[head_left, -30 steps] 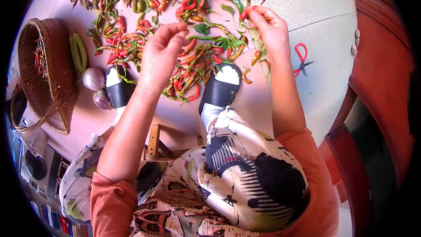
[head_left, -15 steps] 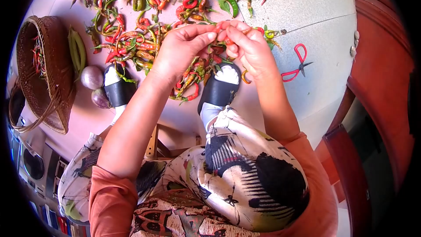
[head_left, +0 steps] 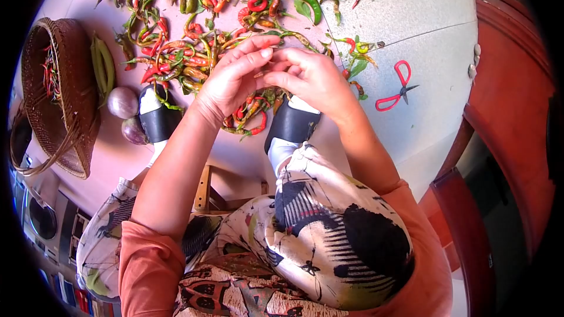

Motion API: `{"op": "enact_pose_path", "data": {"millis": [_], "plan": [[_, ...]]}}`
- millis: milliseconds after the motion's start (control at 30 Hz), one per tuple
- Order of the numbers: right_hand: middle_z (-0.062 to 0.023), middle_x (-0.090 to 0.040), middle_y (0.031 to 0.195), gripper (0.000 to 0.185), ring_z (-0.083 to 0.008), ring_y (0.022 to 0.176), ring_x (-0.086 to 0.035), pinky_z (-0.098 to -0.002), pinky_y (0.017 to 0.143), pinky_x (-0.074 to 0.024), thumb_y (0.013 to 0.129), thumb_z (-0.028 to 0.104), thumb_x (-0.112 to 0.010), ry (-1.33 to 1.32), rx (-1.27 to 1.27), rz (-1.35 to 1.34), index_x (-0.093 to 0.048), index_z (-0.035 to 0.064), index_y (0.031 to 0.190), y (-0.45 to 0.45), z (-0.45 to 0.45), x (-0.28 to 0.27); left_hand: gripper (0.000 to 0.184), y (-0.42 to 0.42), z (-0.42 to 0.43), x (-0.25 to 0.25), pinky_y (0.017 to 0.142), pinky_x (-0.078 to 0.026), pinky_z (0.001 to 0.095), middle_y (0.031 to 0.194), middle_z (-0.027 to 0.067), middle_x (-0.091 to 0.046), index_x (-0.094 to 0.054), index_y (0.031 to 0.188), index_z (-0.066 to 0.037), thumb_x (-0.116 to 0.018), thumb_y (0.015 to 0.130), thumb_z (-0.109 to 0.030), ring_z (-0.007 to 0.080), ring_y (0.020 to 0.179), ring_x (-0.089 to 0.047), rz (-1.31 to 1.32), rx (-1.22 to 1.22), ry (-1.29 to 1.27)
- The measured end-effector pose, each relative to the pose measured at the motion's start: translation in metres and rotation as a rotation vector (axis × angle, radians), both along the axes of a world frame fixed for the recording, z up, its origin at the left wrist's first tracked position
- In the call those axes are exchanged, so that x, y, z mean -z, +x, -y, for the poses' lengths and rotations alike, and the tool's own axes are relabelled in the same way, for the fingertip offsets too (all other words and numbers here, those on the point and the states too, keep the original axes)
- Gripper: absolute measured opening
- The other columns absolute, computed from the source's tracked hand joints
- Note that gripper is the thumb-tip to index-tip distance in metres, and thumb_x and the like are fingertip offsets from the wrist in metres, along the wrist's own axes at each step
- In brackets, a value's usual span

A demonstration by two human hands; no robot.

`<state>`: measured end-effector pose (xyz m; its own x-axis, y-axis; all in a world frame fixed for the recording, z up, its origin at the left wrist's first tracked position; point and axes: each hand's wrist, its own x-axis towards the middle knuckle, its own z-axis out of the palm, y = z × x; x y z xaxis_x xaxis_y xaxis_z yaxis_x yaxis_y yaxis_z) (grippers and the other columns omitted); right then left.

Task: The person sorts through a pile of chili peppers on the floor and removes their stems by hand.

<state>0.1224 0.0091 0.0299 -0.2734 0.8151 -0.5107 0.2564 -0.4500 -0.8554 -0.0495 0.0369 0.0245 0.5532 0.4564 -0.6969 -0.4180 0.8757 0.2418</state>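
Observation:
My left hand (head_left: 232, 76) hovers over the chili pile between my feet, its fingers stretched forward and the thumb raised apart from them. Facing it, my right hand (head_left: 314, 82) is half curled, with a gap between its thumb and fingers. The fingertips of both hands are close together, and I make out nothing held between them. Red and green chilies (head_left: 188, 61), some wrinkled and with stems and leaves, lie under and around the hands. A few chilies (head_left: 357, 47) are set apart right of my right hand.
Red-handled scissors (head_left: 395, 91) lie open on the floor at right. A wicker basket (head_left: 82, 94) holding a few thin chilies stands at left. Beside it are green pods (head_left: 103, 67) and two purple eggplants (head_left: 123, 103). A reddish wooden chair (head_left: 508, 82) borders the right side.
Both hands were pinched together around a red chili farther forward. They have come back toward me and loosened, and that chili is no longer visible in the fingers.

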Motion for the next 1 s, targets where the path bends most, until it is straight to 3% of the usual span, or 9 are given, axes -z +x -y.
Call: {"op": "enact_pose_path", "data": {"millis": [167, 267, 333, 400, 500, 633, 767, 833, 1000], "plan": [[-0.0029, -0.063, 0.07, 0.021, -0.0118, 0.062, -0.058, -0.0285, 0.057, -0.0467, 0.084, 0.025, -0.064, 0.305, 0.206, 0.4, -0.064, 0.0048, 0.09, -0.003, -0.042, 0.033, 0.016, -0.016, 0.001, 0.017, 0.049, -0.04, 0.022, 0.073, 0.0014, -0.056, -0.054, 0.084, -0.008, -0.065, 0.085, -0.02, 0.0074, 0.058, -0.051, -0.143, -0.027, 0.025], [-0.0053, -0.065, 0.072, 0.026, -0.0174, 0.061, -0.061, -0.0301, 0.057, -0.0476, 0.081, 0.03, -0.066, 0.456, 0.188, 0.555, -0.061, 0.0071, 0.091, -0.011, -0.061, 0.047, 0.019, -0.023, -0.014, 0.015, 0.042, -0.03, 0.0203, 0.058, -0.0035, -0.048, -0.056, 0.08, -0.009, -0.065, 0.085, -0.025, 0.0051, 0.047, -0.041, -0.631, 0.196, 0.234], [-0.0077, -0.065, 0.072, 0.026, -0.0297, 0.066, -0.063, -0.0401, 0.06, -0.0495, 0.079, 0.027, -0.065, 0.384, 0.142, 0.663, -0.054, 0.0086, 0.094, -0.017, -0.067, 0.046, 0.029, -0.018, -0.026, 0.026, 0.049, -0.039, 0.0215, 0.062, -0.0019, -0.053, -0.06, 0.098, -0.002, -0.067, 0.084, -0.026, 0.0065, 0.054, -0.048, -0.944, 0.249, 0.559], [-0.0074, -0.065, 0.072, 0.028, -0.0299, 0.066, -0.063, -0.0407, 0.06, -0.0495, 0.078, 0.027, -0.066, 0.327, 0.153, 0.671, -0.053, 0.0088, 0.095, -0.018, -0.066, 0.052, 0.037, -0.014, -0.042, 0.031, 0.06, -0.047, 0.0266, 0.067, 0.0047, -0.061, -0.061, 0.112, -0.003, -0.066, 0.083, -0.027, 0.0136, 0.061, -0.058, -1.241, 0.458, 0.879], [-0.0067, -0.064, 0.069, 0.031, -0.0284, 0.064, -0.063, -0.0393, 0.061, -0.0497, 0.075, 0.025, -0.066, 0.214, 0.216, 0.644, -0.054, 0.0078, 0.098, -0.011, -0.054, 0.064, 0.033, 0.001, -0.055, 0.035, 0.062, -0.049, 0.0321, 0.071, 0.0118, -0.064, -0.063, 0.109, -0.009, -0.066, 0.082, -0.027, 0.0223, 0.064, -0.062, -1.414, 0.646, 0.973], [-0.0074, -0.064, 0.069, 0.031, -0.0202, 0.06, -0.061, -0.032, 0.061, -0.0492, 0.073, 0.022, -0.065, 0.044, 0.403, 0.479, -0.063, 0.004, 0.098, 0.011, -0.035, 0.063, 0.031, 0.012, -0.054, 0.042, 0.073, -0.051, 0.0395, 0.09, 0.0148, -0.066, -0.065, 0.105, -0.012, -0.065, 0.078, -0.027, 0.031, 0.083, -0.064, -1.372, 0.65, 1.077], [-0.0045, -0.064, 0.069, 0.03, -0.011, 0.062, -0.059, -0.0262, 0.059, -0.047, 0.074, 0.021, -0.067, -0.087, 0.358, 0.329, -0.063, 0.0007, 0.095, 0.024, -0.018, 0.076, 0.034, 0.018, -0.045, 0.045, 0.07, -0.051, 0.0359, 0.085, 0.0177, -0.066, -0.062, 0.11, -0.009, -0.066, 0.08, -0.025, 0.03, 0.074, -0.065, -1.215, 0.667, 1.316], [-0.0036, -0.063, 0.073, 0.023, -0.0094, 0.063, -0.057, -0.0249, 0.059, -0.046, 0.077, 0.015, -0.064, -0.092, 0.354, 0.026, -0.062, 0.0, 0.094, 0.017, -0.017, 0.068, 0.036, 0.022, -0.042, 0.045, 0.071, -0.051, 0.0367, 0.086, 0.0182, -0.065, -0.062, 0.11, -0.007, -0.067, 0.079, -0.025, 0.0311, 0.077, -0.064, -1.168, 0.632, 1.322], [-0.0036, -0.062, 0.078, 0.017, -0.0087, 0.069, -0.056, -0.0237, 0.063, -0.046, 0.081, 0.008, -0.051, -0.001, 0.619, 0.096, -0.06, 0.0017, 0.095, 0.028, -0.029, 0.05, 0.032, 0.021, -0.037, 0.033, 0.073, -0.049, 0.0399, 0.085, 0.0201, -0.064, -0.063, 0.107, -0.006, -0.064, 0.081, -0.025, 0.0333, 0.08, -0.063, -1.148, 0.613, 1.141]]}}
